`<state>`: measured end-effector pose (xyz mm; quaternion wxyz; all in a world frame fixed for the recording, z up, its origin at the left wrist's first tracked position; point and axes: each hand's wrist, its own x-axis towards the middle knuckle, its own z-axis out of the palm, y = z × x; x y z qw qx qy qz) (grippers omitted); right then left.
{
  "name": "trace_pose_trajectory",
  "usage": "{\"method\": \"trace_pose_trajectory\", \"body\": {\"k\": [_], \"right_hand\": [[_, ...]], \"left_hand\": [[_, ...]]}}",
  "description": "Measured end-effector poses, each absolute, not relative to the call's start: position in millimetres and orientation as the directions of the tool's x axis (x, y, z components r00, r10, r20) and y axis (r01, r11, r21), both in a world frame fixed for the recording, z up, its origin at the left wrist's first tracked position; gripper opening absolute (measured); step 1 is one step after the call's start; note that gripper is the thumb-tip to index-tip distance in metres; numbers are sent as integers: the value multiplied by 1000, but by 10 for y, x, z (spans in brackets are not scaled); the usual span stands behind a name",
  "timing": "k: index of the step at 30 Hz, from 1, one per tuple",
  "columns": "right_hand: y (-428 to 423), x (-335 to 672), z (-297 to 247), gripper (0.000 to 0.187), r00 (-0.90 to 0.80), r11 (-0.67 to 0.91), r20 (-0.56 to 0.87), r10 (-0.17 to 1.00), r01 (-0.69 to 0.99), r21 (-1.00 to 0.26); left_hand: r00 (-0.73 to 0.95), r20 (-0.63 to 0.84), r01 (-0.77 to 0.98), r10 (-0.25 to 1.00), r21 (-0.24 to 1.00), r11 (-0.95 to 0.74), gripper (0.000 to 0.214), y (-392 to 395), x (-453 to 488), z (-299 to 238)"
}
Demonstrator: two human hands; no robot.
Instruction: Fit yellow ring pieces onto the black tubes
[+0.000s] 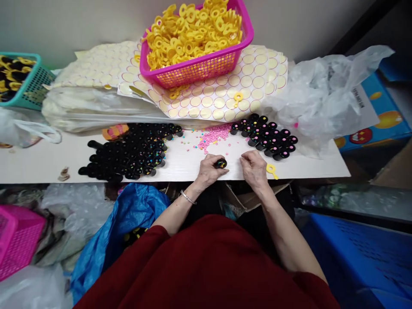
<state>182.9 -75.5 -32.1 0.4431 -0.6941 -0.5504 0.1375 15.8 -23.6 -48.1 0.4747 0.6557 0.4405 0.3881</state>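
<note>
My left hand [210, 168] is closed round a small black cup [221, 163] with coloured beads inside, held at the front edge of the white table [38, 161]. My right hand [253, 167] rests just right of it, fingers curled in a pinch; what it holds is too small to see. A scatter of pink beads [213, 135] lies just beyond both hands. A big pile of black cups [128, 152] sits to the left, a smaller group of black cups [265, 136] to the right. A yellow ring piece [272, 170] lies beside my right hand.
A pink basket [199, 68] heaped with yellow rings stands at the back on sheets of round stickers [225, 96]. A teal basket [30, 88] is far left, crumpled clear plastic [322, 96] at right. Below the table are a blue bag [128, 219], another pink basket [16, 240] and a blue crate [363, 257].
</note>
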Motion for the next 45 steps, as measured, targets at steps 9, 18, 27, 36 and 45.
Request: {"method": "trace_pose_trajectory", "body": {"k": [9,18,27,36,45], "right_hand": [[-534,1647,-409,13,173,15,251,952,794,-607],[-363,1563,-401,17,152,-54,196,969,901,-430],[-417,1516,-272,11,182,97,280,943,655,-749],[-957,1395,-69,10,185,203,358,915,556,-806],[-1020,1531,-195,11,156,140,347,925,709,-691]], "left_hand": [[300,27,159,953,984,-77,35,-239,62,-491],[278,152,242,948,945,-222,32,-249,61,-512],[259,241,333,935,887,-321,30,-381,-70,-495],[369,219,406,903,836,-368,23,-372,108,-525],[443,211,373,872,841,-393,21,-437,311,-522]]}}
